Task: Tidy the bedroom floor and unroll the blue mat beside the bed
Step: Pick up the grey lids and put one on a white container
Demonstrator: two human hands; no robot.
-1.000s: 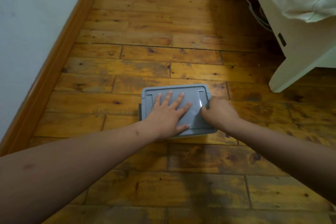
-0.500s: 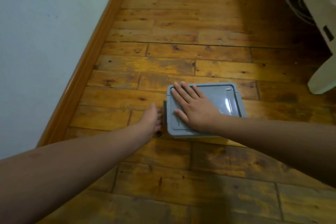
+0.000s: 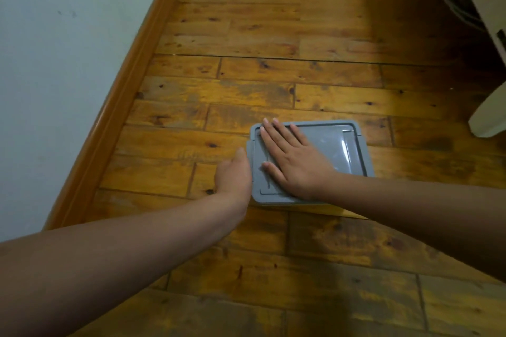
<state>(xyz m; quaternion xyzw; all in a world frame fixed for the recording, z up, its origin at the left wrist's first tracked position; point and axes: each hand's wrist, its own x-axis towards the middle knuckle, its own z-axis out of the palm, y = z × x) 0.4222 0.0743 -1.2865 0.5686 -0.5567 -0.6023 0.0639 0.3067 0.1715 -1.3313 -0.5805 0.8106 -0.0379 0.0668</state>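
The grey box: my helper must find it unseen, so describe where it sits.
On the wooden floor, between the wall skirting and the white bed leg, sits the grey box. It is the only loose item there, lidded, rectangular.

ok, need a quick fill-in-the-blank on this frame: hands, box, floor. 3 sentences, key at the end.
1. The right hand lies flat on the grey box's ____.
2. The left hand is at the ____ side of the grey box.
3. The box sits on a ____ floor.

Missing words: lid; left; wooden
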